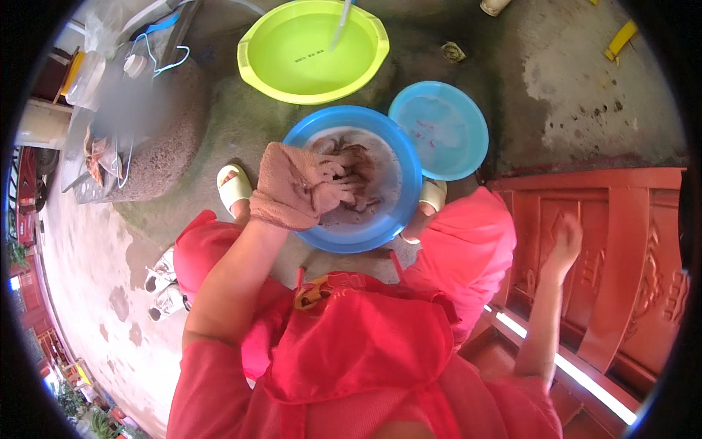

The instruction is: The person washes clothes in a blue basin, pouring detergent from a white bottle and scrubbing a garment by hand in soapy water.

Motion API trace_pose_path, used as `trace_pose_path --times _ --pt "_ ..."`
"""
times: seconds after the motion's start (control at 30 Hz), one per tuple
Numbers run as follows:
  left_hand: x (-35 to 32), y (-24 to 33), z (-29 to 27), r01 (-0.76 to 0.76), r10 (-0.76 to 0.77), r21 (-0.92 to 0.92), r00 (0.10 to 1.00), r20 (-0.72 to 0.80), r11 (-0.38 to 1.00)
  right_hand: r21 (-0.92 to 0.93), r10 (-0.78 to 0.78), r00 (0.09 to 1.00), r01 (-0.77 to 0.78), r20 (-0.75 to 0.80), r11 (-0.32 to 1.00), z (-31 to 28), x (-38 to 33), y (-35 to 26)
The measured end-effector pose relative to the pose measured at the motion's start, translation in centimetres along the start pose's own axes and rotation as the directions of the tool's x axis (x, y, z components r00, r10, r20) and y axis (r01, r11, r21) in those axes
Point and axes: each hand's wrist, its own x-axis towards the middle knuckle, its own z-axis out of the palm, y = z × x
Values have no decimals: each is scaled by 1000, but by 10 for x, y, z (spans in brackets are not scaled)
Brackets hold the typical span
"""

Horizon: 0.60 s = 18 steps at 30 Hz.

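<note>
A blue basin [409, 192] of cloudy, sudsy water stands on the ground between my feet. Dark brown fabric [360, 172] lies in the suds. A pinkish-brown terry cloth [281, 183] wraps around my left hand [311, 192] from the wrist over the basin's left rim. Folds or fingers, I cannot tell which, reach from it to the dark fabric. The cloth hides how that hand is closed. Off to the right, away from the basin, my right hand [564, 244] is raised before a red panelled door, slightly blurred. Its fingers look stretched out and hold nothing visible.
A yellow-green basin [252, 69] of clear water, with a pale hose [341, 28] in it, stands beyond. Beside the blue basin sits a smaller light-blue basin [479, 143] of soapy water. The red door [618, 249] flanks my right. White shoes [168, 300] and a stone block [172, 139] are left.
</note>
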Motion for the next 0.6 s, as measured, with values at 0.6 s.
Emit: trace_pose_path --times 0.6 --pt "-24 -7 -26 5 -10 -69 997 -78 998 -183 284 484 -244 828 952 425 -158 -2"
